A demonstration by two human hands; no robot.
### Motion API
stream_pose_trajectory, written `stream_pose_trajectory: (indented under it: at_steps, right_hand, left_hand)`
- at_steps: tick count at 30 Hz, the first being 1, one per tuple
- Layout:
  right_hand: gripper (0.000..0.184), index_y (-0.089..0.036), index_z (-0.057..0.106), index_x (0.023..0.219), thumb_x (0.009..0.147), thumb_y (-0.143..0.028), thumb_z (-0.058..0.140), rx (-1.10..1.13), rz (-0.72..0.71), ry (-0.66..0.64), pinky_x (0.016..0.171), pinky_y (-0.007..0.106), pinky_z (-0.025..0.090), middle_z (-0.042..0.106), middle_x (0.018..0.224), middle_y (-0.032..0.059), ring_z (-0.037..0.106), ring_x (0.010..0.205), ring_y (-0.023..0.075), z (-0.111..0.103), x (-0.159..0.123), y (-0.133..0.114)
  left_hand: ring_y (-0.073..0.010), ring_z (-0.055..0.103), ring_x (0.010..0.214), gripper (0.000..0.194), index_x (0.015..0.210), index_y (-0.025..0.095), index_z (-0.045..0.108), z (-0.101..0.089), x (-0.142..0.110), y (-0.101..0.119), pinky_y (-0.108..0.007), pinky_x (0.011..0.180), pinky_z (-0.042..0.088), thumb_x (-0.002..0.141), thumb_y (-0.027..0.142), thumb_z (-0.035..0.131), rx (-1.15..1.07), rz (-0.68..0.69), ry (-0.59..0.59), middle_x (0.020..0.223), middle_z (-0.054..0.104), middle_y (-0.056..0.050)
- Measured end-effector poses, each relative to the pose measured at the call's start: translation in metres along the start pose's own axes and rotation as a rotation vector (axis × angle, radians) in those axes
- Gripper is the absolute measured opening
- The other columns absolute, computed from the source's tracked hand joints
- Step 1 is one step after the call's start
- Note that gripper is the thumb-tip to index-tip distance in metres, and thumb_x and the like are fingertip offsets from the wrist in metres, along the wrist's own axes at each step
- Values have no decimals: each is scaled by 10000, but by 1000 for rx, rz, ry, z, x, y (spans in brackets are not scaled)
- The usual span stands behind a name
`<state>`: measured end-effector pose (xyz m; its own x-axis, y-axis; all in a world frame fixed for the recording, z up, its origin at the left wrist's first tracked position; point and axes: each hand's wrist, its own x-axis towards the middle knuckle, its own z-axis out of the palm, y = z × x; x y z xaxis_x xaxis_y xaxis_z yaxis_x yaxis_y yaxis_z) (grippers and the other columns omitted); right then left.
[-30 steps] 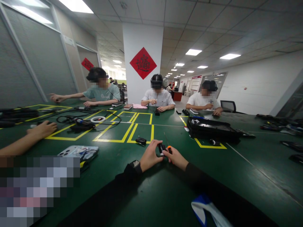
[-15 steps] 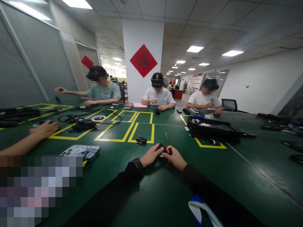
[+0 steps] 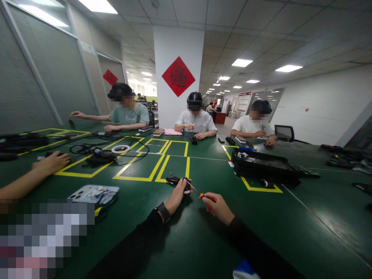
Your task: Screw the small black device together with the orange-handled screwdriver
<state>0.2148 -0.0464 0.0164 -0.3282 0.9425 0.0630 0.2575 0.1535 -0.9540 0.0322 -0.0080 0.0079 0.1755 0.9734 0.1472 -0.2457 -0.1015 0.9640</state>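
My left hand (image 3: pixel 176 197) is closed around a small black part (image 3: pixel 187 189) with a light band on it. In my right hand (image 3: pixel 217 207) is a screwdriver (image 3: pixel 201 195) with an orange and black handle, gripped by the fingers. Its thin shaft points left and up toward the black part; whether the tip touches it I cannot make out. Just beyond my left hand lies another black piece (image 3: pixel 172 179) on the green table (image 3: pixel 186 248), partly hidden by the fingers.
A black open tray-like housing (image 3: pixel 261 161) stands right of centre, with a small black and white piece (image 3: pixel 266 183) before it. Left are a case of small items (image 3: pixel 94 193), a tape roll (image 3: pixel 120 148) and cables. A co-worker's hand (image 3: pixel 54 162) rests at left; several people sit opposite.
My left hand has moved left with the black part, closer to the loose black piece. The screwdriver has swung from upright to slanting left, its shaft now toward the part.
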Motion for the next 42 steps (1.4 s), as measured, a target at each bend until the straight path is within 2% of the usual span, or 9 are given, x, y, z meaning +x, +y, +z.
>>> stream_pose_trajectory:
  at_steps: [8,14,19,26,32,34,39,42]
  right_hand:
    - [251,-165,608,827,780,-374,477,8,-18,24,449,211,327,445,500,-41,435,447,96,-2,0,0]
    - [293,-145,594,847,790,-403,468,-38,-24,-25,455,196,319,436,535,-46,403,450,74,-4,-4,-7]
    - [423,-134,583,804,863,-448,307,-35,28,-54,430,188,280,445,545,-32,373,450,65,-4,-9,-15]
    - [339,-150,555,914,783,-451,470,-13,42,-52,430,200,356,507,662,-20,463,458,73,-13,-5,-10]
    - [310,-148,586,889,714,-403,572,-34,32,-3,417,206,400,513,833,15,488,455,55,-18,-6,-8]
    - [318,-148,596,888,686,-394,600,-38,50,4,380,194,385,510,854,19,473,439,44,-18,-7,-7]
    - [389,-166,557,1004,692,-397,583,-38,155,-87,301,152,288,566,680,-13,424,375,45,-18,-8,-9]
    - [367,-136,568,970,731,-412,528,-21,185,-123,308,144,245,563,543,-26,369,335,36,-16,-7,-11]
  left_hand:
    - [-118,567,647,491,973,146,496,6,1,-1,-276,680,449,782,577,358,-85,-27,10,775,580,-25]
    - [-120,558,682,392,965,176,477,1,-10,8,-259,670,437,805,517,369,36,-27,-42,797,565,-13]
    - [-123,548,701,333,928,182,469,2,-22,14,-252,647,433,817,480,369,151,-2,-5,821,550,-19]
    - [-131,551,683,331,901,167,481,6,-26,10,-276,691,427,830,460,343,378,99,59,823,565,-39]
    - [-140,565,710,349,1013,173,464,4,-20,5,-282,709,428,822,449,367,400,78,12,891,578,-51]
    - [-147,562,733,338,985,170,477,3,-18,4,-286,728,424,809,448,400,418,99,16,880,580,-50]
    - [-140,547,711,319,973,167,472,0,-16,-2,-277,696,425,826,432,370,438,129,0,828,571,-38]
    - [-141,542,711,316,979,168,470,0,-16,-3,-283,705,425,829,428,369,473,138,-18,821,566,-34]
